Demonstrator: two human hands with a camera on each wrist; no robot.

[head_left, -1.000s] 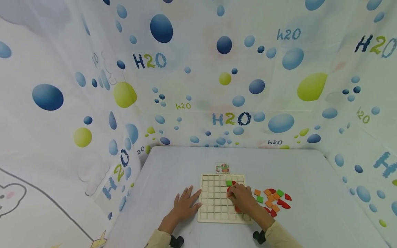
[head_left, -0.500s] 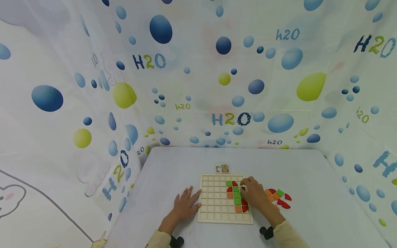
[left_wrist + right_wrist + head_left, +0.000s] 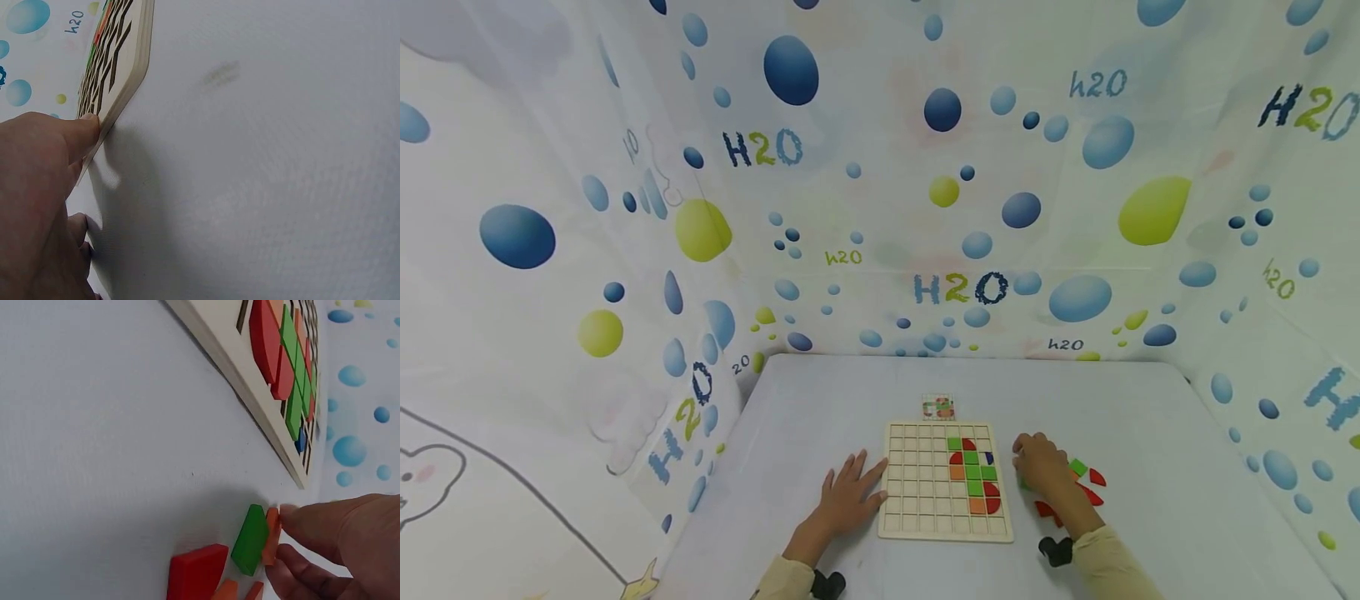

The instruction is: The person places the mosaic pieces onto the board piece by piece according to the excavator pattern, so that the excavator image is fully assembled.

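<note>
A light wooden grid board (image 3: pixel 917 492) lies on the table, with green, red and orange pieces set in its right-hand cells. A small dark blue piece (image 3: pixel 989 458) sits in the far right column. My left hand (image 3: pixel 847 492) lies with spread fingers beside the board, thumb and fingertip touching its left edge. In the right wrist view, thumb and fingers of my right hand (image 3: pixel 340 534) pinch an orange tile (image 3: pixel 272 536). A green tile (image 3: pixel 251 540) lies right against that one, with a red piece (image 3: pixel 197 572) nearer the camera.
Loose red pieces (image 3: pixel 1088 494) and a green tile (image 3: pixel 1078 467) lie right of the board, partly hidden by my right hand. A small pattern card (image 3: pixel 938 407) lies behind the board. White cloth printed with drops surrounds the table (image 3: pixel 1195 500).
My right hand has moved from over the board to the loose pieces at its right. The dark blue piece now shows in its cell. The left hand has stayed put.
</note>
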